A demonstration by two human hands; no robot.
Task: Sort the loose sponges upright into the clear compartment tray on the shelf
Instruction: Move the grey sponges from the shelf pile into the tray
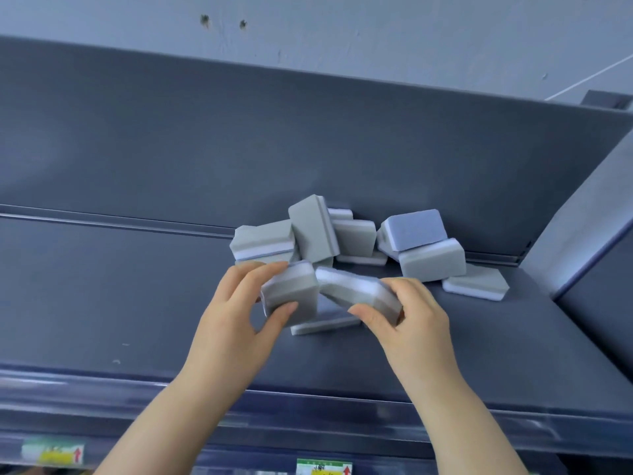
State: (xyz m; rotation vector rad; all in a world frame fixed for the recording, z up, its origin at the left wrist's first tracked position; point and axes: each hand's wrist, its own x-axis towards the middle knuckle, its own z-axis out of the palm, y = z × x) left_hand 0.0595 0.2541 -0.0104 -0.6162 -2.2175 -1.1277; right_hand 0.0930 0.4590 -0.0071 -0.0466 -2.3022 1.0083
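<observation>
shelf: dark and wide. There is bare room left of the pile and along the front lip, and a side wall closes the right end.
panel: the back of the shelf; the pile leans on it.
pile: loose sponges in a jumble, mid-right against the panel, some flat and some tilted.
left hand: fingers over the top and thumb on the near face, grasping the left sponge.
right hand: fingers and thumb clamp the right sponge.
left sponge: lifted just in front of the pile, near upright, slightly tilted.
right sponge: long axis slants down to the right. Its upper-left end is at the left sponge; cannot tell if they touch.
flat sponge: lies on the shelf under both held ones, between the hands.
tray: not in view, direction from the hands unknown.
next: probably carry both to the tray and stand them on edge. The open way looks to be left or toward the front.
</observation>
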